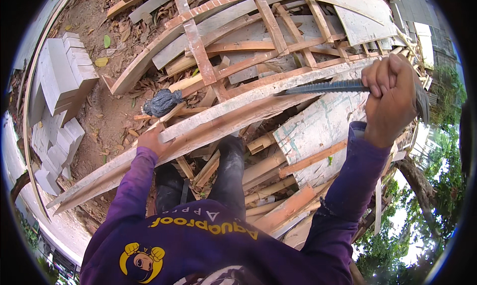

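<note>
My right hand [390, 88] is closed around a ribbed steel pry bar [328, 87], held raised at the right. Its tapered tip meets the upper edge of a long wooden beam [223, 117]; whether it is wedged in, I cannot tell. A thick, curved dark metal end [422, 102] shows beyond my fist. The pale, worn beam runs slantwise across my legs, from lower left to upper right. At its left part, my left hand [155, 142] grips it, the fingers partly hidden behind the wood. Beyond that hand lies a crumpled dark plastic bundle [163, 103].
A frame of nailed battens [198, 51] spreads ahead, with pale panels under it. A paint-stained board [313, 136] and loose timber [268, 173] lie right of my legs. Grey-white blocks [67, 71] are stacked at the left on leaf-strewn soil. A tree trunk [420, 185] stands at the right.
</note>
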`<state>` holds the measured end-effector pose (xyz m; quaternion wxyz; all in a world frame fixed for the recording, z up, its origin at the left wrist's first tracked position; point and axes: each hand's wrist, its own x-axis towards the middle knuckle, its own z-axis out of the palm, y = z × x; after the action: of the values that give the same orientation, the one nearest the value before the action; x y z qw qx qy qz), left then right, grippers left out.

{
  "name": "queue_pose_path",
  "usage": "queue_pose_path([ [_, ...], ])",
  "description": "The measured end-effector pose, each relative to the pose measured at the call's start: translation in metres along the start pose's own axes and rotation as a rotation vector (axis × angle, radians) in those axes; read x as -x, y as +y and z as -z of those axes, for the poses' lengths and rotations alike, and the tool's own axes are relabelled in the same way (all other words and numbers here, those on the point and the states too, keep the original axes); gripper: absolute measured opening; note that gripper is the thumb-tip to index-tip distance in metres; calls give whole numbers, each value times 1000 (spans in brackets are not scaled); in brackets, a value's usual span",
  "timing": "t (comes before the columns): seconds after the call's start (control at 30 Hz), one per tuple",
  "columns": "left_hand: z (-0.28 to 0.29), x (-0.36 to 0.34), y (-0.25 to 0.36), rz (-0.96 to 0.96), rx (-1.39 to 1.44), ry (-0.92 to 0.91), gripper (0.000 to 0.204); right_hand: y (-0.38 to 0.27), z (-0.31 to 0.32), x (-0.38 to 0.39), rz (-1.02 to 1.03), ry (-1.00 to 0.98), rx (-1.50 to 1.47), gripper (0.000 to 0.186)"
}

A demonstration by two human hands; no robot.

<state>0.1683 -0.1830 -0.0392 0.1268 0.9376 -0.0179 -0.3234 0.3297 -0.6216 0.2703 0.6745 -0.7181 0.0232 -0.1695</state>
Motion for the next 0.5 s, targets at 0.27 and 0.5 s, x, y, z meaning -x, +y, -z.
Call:
queue_pose_path([
  [0.27,-17,-3,-5,-32,-39,22,73,118,45,50,-91,291,117,35],
  [0.5,0,-23,-8,1,-102,-34,73,105,71,99,-137,262,29,33],
])
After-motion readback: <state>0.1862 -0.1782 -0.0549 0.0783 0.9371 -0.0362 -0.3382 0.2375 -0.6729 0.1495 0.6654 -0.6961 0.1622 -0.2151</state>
